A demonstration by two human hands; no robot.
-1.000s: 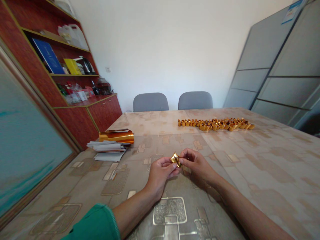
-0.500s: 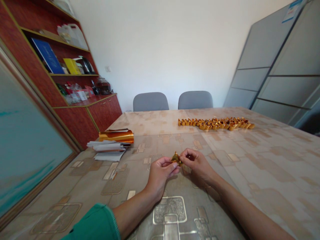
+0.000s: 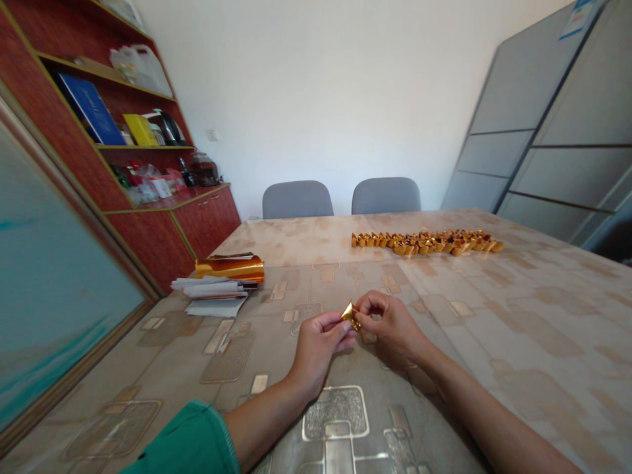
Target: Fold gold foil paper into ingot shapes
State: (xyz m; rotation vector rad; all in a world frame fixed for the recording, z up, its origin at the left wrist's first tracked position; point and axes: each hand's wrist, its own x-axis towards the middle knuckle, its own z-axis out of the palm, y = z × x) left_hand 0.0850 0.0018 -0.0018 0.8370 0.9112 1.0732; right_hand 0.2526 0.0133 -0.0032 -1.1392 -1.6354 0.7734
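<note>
A small gold foil piece (image 3: 351,314) is being pinched between both hands, low over the tabletop (image 3: 518,329) and near its front middle; the left hand (image 3: 318,342) is gripping it from the left and below, the right hand (image 3: 390,322) from the right with fingertips clenched on its upper edge; neither hand is nearer, both are touching it. The piece is being held tilted, its long axis running roughly from upper left to lower right, though the folds are too small to be read. Open tabletop is being left on every side of the hands; a row of folded gold pieces (image 3: 427,243) is lying well apart at the far side; a gold foil roll (image 3: 230,268) on a stack of papers (image 3: 212,293) is lying to the far left, near the tabletop edge.
</note>
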